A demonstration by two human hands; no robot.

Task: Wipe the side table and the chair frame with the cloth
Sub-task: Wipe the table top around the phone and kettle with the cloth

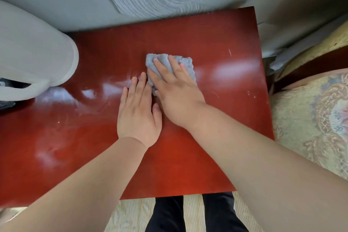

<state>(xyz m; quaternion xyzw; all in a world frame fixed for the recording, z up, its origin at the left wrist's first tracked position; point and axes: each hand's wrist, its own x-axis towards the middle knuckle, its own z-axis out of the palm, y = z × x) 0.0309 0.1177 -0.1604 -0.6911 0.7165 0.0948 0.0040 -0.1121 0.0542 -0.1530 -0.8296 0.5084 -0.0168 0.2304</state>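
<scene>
Right hand point(175, 92) fingers spread flat on cloth point(185, 64); left hand point(138, 113) flat on side table point(216, 43).

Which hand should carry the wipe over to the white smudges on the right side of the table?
Right. The right hand already presses flat on the cloth, nearest those smudges. The left hand lies bare on the table, beside the cloth.

Your cloth point(170, 66), a grey fluffy rag bunched into a rough pad, lies just above the middle of the frame on the bench point(216, 47). That bench has a glossy red-brown top with pale smears and glare patches, filling most of the centre. You can see the chair point(316, 111) at the right edge, with its dark wood frame and floral cushion.
</scene>
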